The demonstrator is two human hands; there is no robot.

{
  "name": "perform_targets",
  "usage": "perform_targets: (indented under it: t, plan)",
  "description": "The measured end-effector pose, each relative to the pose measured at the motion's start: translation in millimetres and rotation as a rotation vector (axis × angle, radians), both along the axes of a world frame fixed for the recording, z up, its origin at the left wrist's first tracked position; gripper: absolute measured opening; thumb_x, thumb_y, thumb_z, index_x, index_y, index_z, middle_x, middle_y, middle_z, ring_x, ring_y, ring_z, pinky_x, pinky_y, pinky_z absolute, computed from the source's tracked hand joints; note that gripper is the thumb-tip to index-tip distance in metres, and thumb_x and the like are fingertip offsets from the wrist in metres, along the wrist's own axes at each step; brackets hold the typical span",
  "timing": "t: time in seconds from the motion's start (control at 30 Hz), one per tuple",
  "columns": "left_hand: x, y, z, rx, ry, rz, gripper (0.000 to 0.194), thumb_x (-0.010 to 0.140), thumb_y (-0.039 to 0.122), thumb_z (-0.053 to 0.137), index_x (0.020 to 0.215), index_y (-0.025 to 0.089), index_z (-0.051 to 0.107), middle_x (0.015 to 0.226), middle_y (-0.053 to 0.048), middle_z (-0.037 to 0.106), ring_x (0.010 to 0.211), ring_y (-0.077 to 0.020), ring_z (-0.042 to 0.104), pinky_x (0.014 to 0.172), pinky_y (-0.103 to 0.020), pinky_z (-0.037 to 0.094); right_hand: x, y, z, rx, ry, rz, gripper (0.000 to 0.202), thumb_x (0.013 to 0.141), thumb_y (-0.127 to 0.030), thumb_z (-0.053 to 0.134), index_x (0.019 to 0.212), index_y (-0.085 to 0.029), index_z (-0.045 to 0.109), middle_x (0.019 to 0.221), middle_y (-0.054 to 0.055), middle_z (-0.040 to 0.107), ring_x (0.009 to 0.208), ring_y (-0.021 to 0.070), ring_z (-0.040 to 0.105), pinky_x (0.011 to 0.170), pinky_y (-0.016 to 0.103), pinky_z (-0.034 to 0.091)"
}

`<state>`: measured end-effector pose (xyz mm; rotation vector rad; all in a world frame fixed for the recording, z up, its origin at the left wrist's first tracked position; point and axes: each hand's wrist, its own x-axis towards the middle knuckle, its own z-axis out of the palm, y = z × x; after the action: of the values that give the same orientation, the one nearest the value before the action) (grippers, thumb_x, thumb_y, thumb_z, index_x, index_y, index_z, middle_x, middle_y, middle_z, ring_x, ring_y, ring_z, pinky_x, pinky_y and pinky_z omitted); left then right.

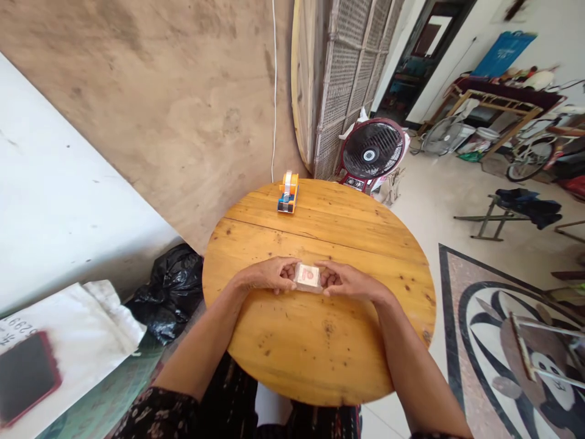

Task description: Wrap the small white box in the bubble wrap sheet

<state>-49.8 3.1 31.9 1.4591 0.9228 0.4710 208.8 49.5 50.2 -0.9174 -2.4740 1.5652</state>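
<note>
A small pale box in clear wrapping (pixel 308 276), with reddish print on its top, is at the middle of the round wooden table (pixel 315 341). My left hand (pixel 275 274) grips its left end, fingers curled and thumb near the front corner. At the opposite end, my right hand (pixel 343 280) holds it the same way, fingers bent against the side. Whether the box rests on the wood or is slightly raised, I cannot tell. Farther back on the table stands an orange and blue tape dispenser (pixel 287 192) with a roll of clear tape, apart from both hands.
Behind the table's back right edge stands a dark red fan (pixel 372 155). A black plastic bag (pixel 169 286) lies left of the table, near a white sack (pixel 86 329) with a dark phone-like object (pixel 27 375) on it. A folding stool (pixel 503 213) is at right.
</note>
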Motion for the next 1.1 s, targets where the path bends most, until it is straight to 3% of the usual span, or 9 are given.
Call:
perform_targets:
  t: [0.07, 0.17, 0.27, 0.37, 0.5, 0.6, 0.73, 0.97, 1.1]
  plan:
    - [-2, -2, 5.4, 0.0, 0.022, -0.007, 0.05, 0.071, 0.029, 0.066, 0.119, 0.02, 0.054, 0.079, 0.001, 0.057, 0.065, -0.0135, 0.057, 0.05, -0.021, 0.047, 6, 6, 1.9, -0.165, 0.116, -0.019, 0.068, 0.075, -0.041, 0.071, 0.134, -0.017, 0.047, 0.097, 0.006, 0.066, 0.083, 0.0171, 0.061, 0.076, 0.031, 0.047]
    - [-6, -10, 16.1, 0.066, 0.116, 0.016, 0.048, 0.068, 0.023, 0.063, 0.116, 0.018, 0.059, 0.082, -0.001, 0.065, 0.069, -0.0161, 0.062, 0.059, -0.025, 0.051, 11, 6, 3.5, -0.23, 0.21, -0.124, 0.049, 0.075, -0.041, 0.071, 0.118, -0.018, 0.062, 0.103, 0.007, 0.068, 0.094, 0.0194, 0.062, 0.087, 0.035, 0.047]
    - [-8, -23, 19.0, 0.177, 0.172, 0.252, 0.05, 0.072, 0.03, 0.063, 0.12, 0.016, 0.06, 0.105, -0.008, 0.07, 0.095, -0.0241, 0.066, 0.083, -0.034, 0.053, 5, -3, -3.2, -0.176, 0.324, -0.463, 0.038, 0.074, -0.043, 0.07, 0.104, -0.02, 0.068, 0.107, 0.007, 0.07, 0.101, 0.0218, 0.063, 0.094, 0.039, 0.046]
    - [3, -37, 6.2, 0.235, 0.038, 0.588, 0.054, 0.084, 0.047, 0.055, 0.129, 0.017, 0.056, 0.139, -0.011, 0.054, 0.129, -0.0267, 0.049, 0.11, -0.038, 0.038, -14, -19, -18.3, -0.171, 0.509, -0.79, 0.036, 0.076, -0.048, 0.066, 0.098, -0.02, 0.067, 0.114, 0.009, 0.068, 0.109, 0.0244, 0.061, 0.096, 0.041, 0.046]
    - [38, -47, -20.4, 0.213, -0.129, 0.707, 0.063, 0.095, 0.055, 0.03, 0.142, 0.015, 0.042, 0.153, -0.009, 0.035, 0.143, -0.0211, 0.03, 0.119, -0.037, 0.023, -50, -39, -39.4, -0.218, 0.692, -1.046, 0.048, 0.081, -0.059, 0.055, 0.108, -0.02, 0.064, 0.13, 0.011, 0.061, 0.12, 0.0237, 0.057, 0.105, 0.041, 0.042]
    - [64, -46, -29.7, 0.174, -0.25, 0.766, 0.063, 0.098, 0.052, 0.021, 0.144, 0.014, 0.039, 0.155, -0.009, 0.03, 0.144, -0.0195, 0.026, 0.119, -0.037, 0.022, -72, -50, -50.2, -0.141, 0.72, -1.059, 0.061, 0.087, -0.063, 0.041, 0.124, -0.017, 0.056, 0.139, 0.012, 0.053, 0.126, 0.022, 0.053, 0.109, 0.039, 0.039]
    - [81, -46, -26.9, 0.157, -0.286, 0.815, 0.063, 0.099, 0.05, 0.017, 0.145, 0.012, 0.036, 0.155, -0.011, 0.029, 0.144, -0.0204, 0.027, 0.12, -0.039, 0.021, -88, -58, -57.9, 0.03, 0.63, -1.061, 0.071, 0.091, -0.065, 0.025, 0.136, -0.015, 0.046, 0.147, 0.012, 0.045, 0.136, 0.0204, 0.042, 0.114, 0.04, 0.031]
    - [83, -51, -22.5, 0.161, -0.261, 0.784, 0.063, 0.099, 0.051, 0.014, 0.144, 0.014, 0.039, 0.154, -0.01, 0.033, 0.142, -0.0213, 0.031, 0.119, -0.039, 0.024, -101, -66, -63.4, 0.086, 0.55, -1.103, 0.075, 0.092, -0.066, 0.014, 0.145, -0.016, 0.035, 0.153, 0.01, 0.034, 0.143, 0.0199, 0.028, 0.118, 0.042, 0.021]
    - [79, -58, -24.4, 0.189, -0.255, 0.767, 0.06, 0.099, 0.05, 0.017, 0.142, 0.016, 0.042, 0.155, -0.009, 0.032, 0.144, -0.0216, 0.027, 0.12, -0.04, 0.021, -91, -70, -60.2, 0.12, 0.526, -1.007, 0.076, 0.093, -0.062, 0.006, 0.147, -0.014, 0.029, 0.155, 0.012, 0.03, 0.143, 0.0215, 0.028, 0.117, 0.045, 0.024]
